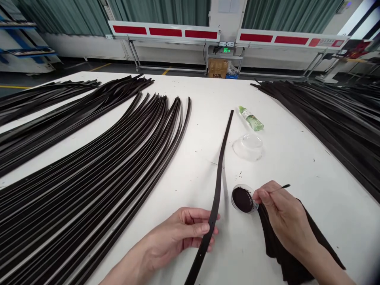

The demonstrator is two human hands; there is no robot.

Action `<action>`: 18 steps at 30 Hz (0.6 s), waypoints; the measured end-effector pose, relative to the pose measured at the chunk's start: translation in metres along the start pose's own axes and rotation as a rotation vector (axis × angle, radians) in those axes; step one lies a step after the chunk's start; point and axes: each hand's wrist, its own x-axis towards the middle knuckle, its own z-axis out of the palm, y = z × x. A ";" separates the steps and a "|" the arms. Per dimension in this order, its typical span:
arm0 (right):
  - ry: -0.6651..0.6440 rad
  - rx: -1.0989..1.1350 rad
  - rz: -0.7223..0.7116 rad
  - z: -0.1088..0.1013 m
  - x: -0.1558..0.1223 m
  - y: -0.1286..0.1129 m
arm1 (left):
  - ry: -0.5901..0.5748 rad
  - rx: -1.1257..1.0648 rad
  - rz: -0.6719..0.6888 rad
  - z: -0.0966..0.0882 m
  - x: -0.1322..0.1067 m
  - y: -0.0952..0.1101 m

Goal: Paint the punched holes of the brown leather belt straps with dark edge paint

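Observation:
My left hand (184,233) grips a long dark leather belt strap (222,162) near its lower part, and the strap rises across the white table (190,158) with its far end in the air or resting, I cannot tell which. My right hand (282,209) is shut on a thin brush (280,188) with a dark tip. That hand sits just right of a small round dish (242,200) of dark paste, its fingers touching or nearly touching the rim. A dark cloth (282,249) lies under my right wrist.
Many long dark straps lie in fanned rows at the left (89,158) and at the right (326,111). A green tube (251,118) and a transparent bowl (247,147) stand beyond the dish. Red-and-white barriers (166,31) and a cardboard box (218,68) stand past the table.

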 end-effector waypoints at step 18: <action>-0.002 -0.120 -0.204 0.014 0.001 0.006 | -0.030 -0.001 0.037 0.003 -0.002 -0.002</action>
